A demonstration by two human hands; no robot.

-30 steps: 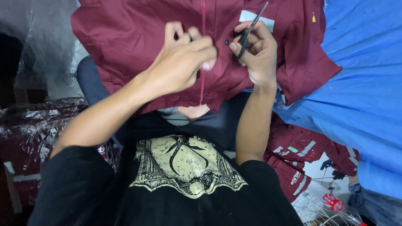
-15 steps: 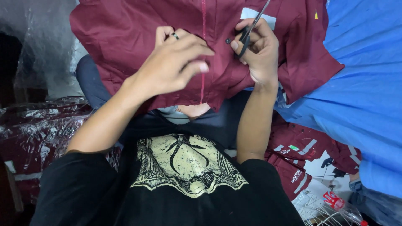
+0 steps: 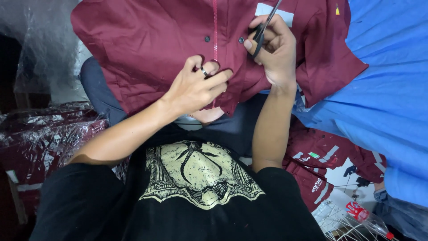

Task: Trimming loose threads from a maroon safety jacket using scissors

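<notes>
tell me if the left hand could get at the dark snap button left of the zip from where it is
Probably yes. The left hand rests on the maroon jacket just below the snap button, and only bare cloth lies between them. The right hand, holding scissors, sits off to the other side.

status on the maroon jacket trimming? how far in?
Done: jacket lies spread on the lap, front closed along the zip. In hand: left hand pinches the fabric beside the zip; right hand holds scissors, blades raised off the cloth. Left: more maroon garments piled beside the person.
</notes>
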